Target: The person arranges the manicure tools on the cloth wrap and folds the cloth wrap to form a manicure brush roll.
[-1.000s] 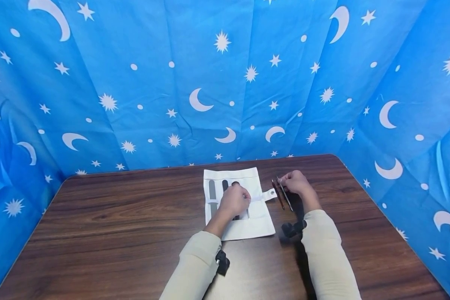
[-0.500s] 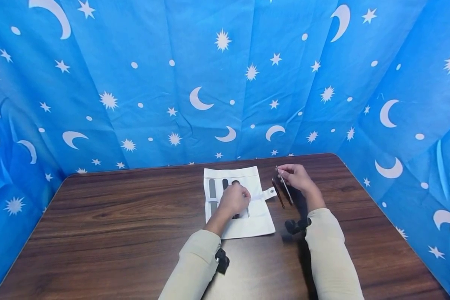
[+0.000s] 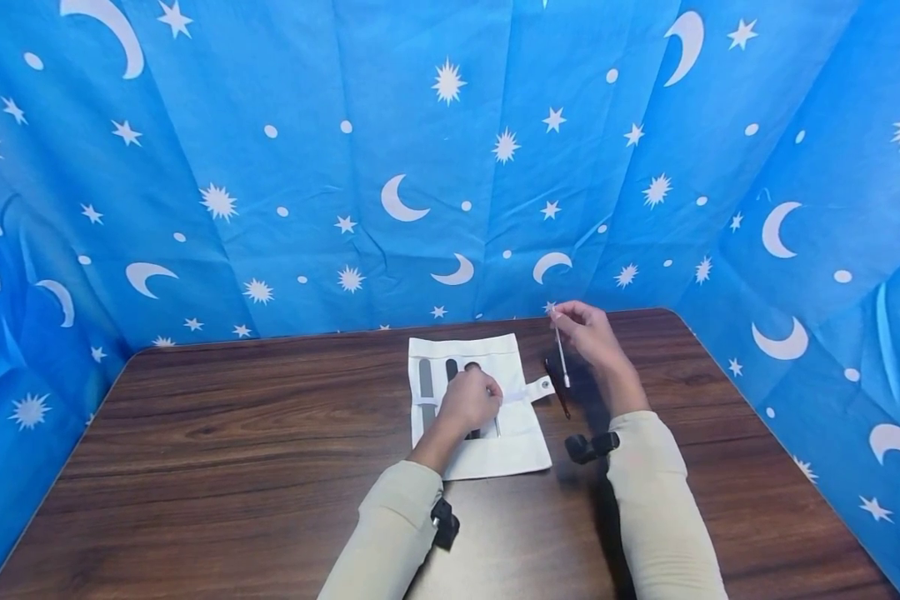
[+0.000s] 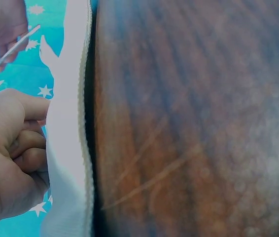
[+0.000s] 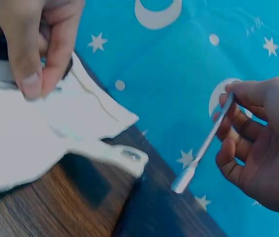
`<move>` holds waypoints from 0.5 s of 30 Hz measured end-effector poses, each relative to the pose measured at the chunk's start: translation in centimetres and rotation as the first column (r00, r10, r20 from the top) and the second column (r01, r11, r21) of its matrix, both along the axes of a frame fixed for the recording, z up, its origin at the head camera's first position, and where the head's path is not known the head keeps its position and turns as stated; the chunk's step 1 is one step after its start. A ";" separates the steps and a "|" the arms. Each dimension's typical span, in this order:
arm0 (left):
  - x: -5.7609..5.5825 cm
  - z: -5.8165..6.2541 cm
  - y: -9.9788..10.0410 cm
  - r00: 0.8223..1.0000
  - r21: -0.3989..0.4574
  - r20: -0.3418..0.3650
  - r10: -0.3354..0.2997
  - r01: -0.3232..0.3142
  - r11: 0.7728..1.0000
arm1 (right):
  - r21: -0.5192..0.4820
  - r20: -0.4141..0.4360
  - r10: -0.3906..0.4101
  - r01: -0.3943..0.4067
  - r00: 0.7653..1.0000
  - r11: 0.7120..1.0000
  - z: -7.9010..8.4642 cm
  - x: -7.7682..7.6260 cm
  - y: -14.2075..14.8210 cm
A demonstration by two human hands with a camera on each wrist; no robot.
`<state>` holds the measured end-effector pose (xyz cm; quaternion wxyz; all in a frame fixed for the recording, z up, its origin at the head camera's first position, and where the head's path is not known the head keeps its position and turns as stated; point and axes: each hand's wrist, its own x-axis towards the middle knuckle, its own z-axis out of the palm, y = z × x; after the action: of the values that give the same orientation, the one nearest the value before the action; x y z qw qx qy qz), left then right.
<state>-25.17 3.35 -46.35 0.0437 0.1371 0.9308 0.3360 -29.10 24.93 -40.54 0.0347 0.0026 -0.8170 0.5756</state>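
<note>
My right hand (image 3: pixel 592 335) pinches a slim silver cuticle pusher (image 5: pixel 206 140) near its upper end between thumb and forefinger. The tool hangs tilted, its flat wide tip (image 5: pixel 184 181) pointing down, to the right of an unfolded white fabric tool pouch (image 3: pixel 495 463). Over the middle of that pouch, my left hand (image 3: pixel 471 402) pinches the thin elastic band across it, thumb and forefinger tips together. A grey flat tool (image 3: pixel 426 379) and a black one (image 3: pixel 452 367) are tucked in pouch slots; further tools lie partly hidden under the left hand.
A thin dark brown tool (image 3: pixel 557 388) lies on the wood-grain table (image 3: pixel 232 467) beside the pouch's snap tab (image 3: pixel 540 388). A blue curtain (image 3: pixel 307 167) with moons and stars hangs behind the table's far edge and along its sides.
The right hand has lifted the cuticle pusher off the table, from beside the brown tool, upward and away. The left hand has kept its place on the pouch.
</note>
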 end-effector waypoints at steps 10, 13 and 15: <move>-0.1 -0.3 0.0 1.000 0.001 -0.029 -0.012 0.012 1.000 | -0.150 -0.142 -0.053 0.032 0.988 0.988 0.5 -0.5 -3.9; -0.1 -0.3 0.0 1.000 0.001 -0.027 -0.007 0.007 1.000 | -0.133 -0.121 -0.036 0.020 0.992 0.991 -0.2 -0.6 -5.0; -0.1 -0.3 0.1 1.000 0.002 -0.031 -0.006 0.006 1.000 | -0.108 -0.098 -0.019 0.008 0.995 0.994 -0.7 -0.7 -5.5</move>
<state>-25.31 3.41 -46.63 0.0300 0.1450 0.9306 0.3349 -29.79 19.40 -41.26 0.0790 0.0236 -0.7822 0.6175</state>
